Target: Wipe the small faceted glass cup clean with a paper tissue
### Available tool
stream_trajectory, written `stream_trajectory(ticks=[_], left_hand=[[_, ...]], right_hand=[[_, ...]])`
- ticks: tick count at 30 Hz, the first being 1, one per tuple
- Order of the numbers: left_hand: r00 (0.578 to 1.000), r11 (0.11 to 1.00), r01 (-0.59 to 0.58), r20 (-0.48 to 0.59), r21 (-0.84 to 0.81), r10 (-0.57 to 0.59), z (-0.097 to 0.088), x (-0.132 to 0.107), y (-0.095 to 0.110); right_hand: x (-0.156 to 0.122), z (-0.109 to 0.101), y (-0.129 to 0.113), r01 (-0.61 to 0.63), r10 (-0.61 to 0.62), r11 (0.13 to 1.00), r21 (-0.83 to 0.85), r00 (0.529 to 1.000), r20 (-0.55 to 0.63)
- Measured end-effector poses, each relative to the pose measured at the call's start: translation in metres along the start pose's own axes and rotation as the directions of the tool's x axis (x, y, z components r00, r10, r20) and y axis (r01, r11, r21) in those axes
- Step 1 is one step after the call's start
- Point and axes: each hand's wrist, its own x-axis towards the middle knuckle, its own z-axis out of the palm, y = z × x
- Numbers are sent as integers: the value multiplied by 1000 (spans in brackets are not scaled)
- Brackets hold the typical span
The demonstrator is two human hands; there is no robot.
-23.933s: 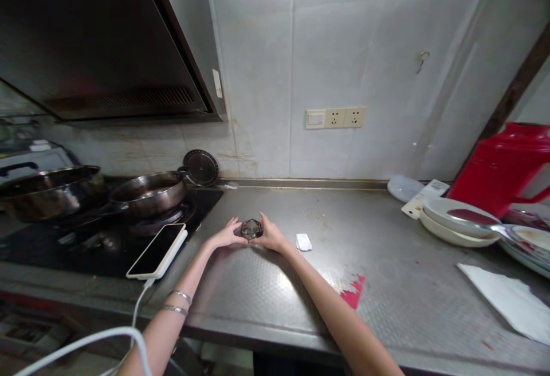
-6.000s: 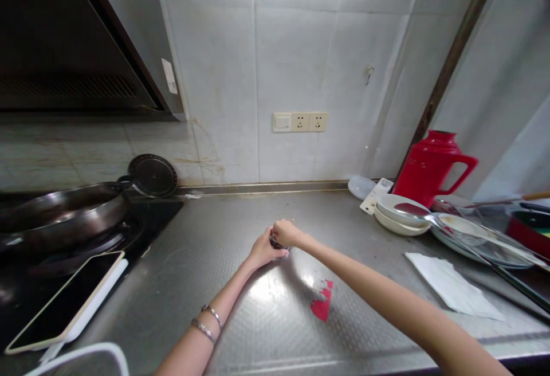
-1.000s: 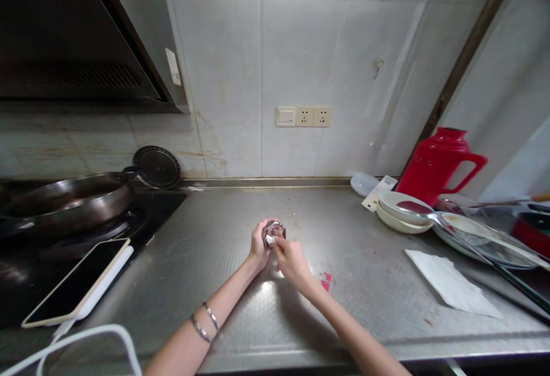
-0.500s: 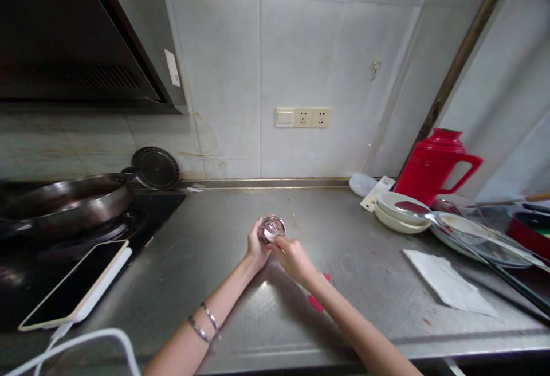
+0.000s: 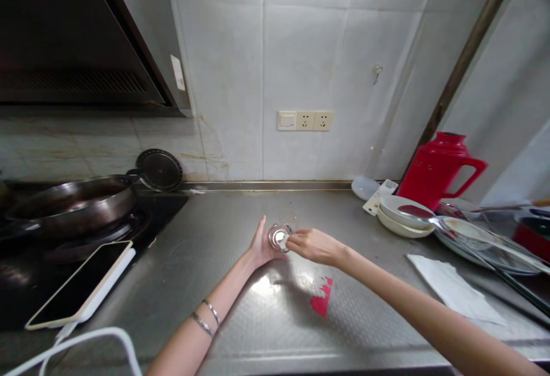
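A small round container with a shiny, silvery, glass-like rim point(image 5: 279, 236) is held a little above the counter, its mouth turned up toward me. My left hand point(image 5: 261, 249) supports it from the left and below, thumb pointing up and fingers mostly hidden underneath. The fingertips of my right hand point(image 5: 313, 245) are pinched together at the container's right rim, reaching over its mouth. What they grip, if anything, is too small to make out. A ragged red patch point(image 5: 320, 300) lies on the steel counter point(image 5: 223, 215) below my right forearm.
Left, a pan point(image 5: 86, 207) sits on the black stove, with a phone point(image 5: 83, 284) and white cable in front. Right stand a red thermos point(image 5: 433, 167), stacked bowls point(image 5: 401, 227), plates with utensils, and a white napkin point(image 5: 451, 287). A socket panel point(image 5: 305, 121) is on the wall.
My right hand and forearm have swung up and to the right, uncovering more of the red patch. The container has shifted slightly right, and my left thumb now points up, away from it.
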Motion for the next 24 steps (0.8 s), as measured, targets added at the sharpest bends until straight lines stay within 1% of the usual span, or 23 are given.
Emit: stream_trajectory(ticks=[2, 4, 6, 8, 11, 14, 17, 19, 21, 24], left_hand=[[996, 996, 85, 29, 22, -86, 0, 0, 1], [991, 991, 126, 34, 54, -128, 1, -1, 2], [994, 991, 111, -2, 77, -111, 2, -2, 2], [997, 994, 60, -54, 94, -55, 4, -3, 0], [995, 991, -15, -101, 130, 28, 9, -3, -5], [989, 988, -60, -127, 145, 79, 15, -3, -9], [974, 982, -141, -159, 126, 160, 20, -3, -9], [958, 974, -204, -186, 98, 219, 23, -4, -9], [936, 964, -257, -230, 72, 267, 25, -4, -9], [892, 939, -338, -298, 59, 340, 27, -3, -11]], right_hand=[[3, -6, 1, 107, -107, 993, -54, 994, -3], [6, -10, 1, 148, -147, 986, -78, 989, 16], [8, -14, 3, 138, -134, 988, -75, 989, 60], [9, -17, 5, 99, -93, 994, -50, 988, 125], [11, -22, 6, 4, -5, 1000, 2, 975, 222], [14, -24, 3, -96, 82, 995, 36, 958, 273], [18, -20, -7, -230, 208, 971, 56, 941, 269], [21, -16, -17, -340, 311, 936, 91, 919, 241], [24, -10, -28, -460, 427, 877, 137, 879, 214], [33, -1, -44, -621, 588, 751, 227, 784, 201]])
